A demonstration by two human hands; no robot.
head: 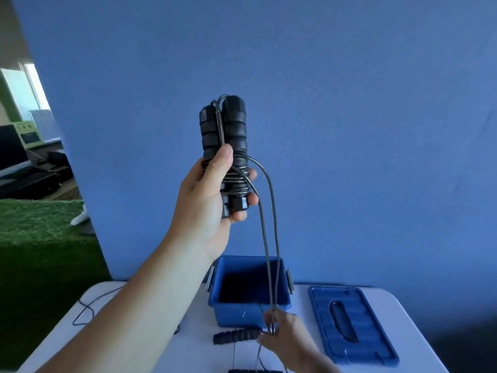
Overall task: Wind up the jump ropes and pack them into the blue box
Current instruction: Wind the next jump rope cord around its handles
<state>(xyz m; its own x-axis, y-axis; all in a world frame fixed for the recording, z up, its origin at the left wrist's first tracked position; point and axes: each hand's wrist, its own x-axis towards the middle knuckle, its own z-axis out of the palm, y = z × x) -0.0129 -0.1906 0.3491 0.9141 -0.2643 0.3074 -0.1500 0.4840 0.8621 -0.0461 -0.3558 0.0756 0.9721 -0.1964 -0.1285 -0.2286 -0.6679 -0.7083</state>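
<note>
My left hand [212, 195] is raised high and grips the two black foam handles [231, 130] of a jump rope held side by side, with several turns of the dark rope wound around their lower part. Two strands of that rope [270, 238] hang down to my right hand [285, 335], which pinches them low over the table. The open blue box [250, 308] stands behind my right hand. A second black handle [236, 335] lies on the table in front of the box, and another one [252, 370] shows at the bottom edge.
The blue lid [349, 321] lies flat on the white table [188, 345] to the right of the box. A thin black cord [86, 310] trails over the table's left corner. A blue wall stands behind, and green turf lies to the left.
</note>
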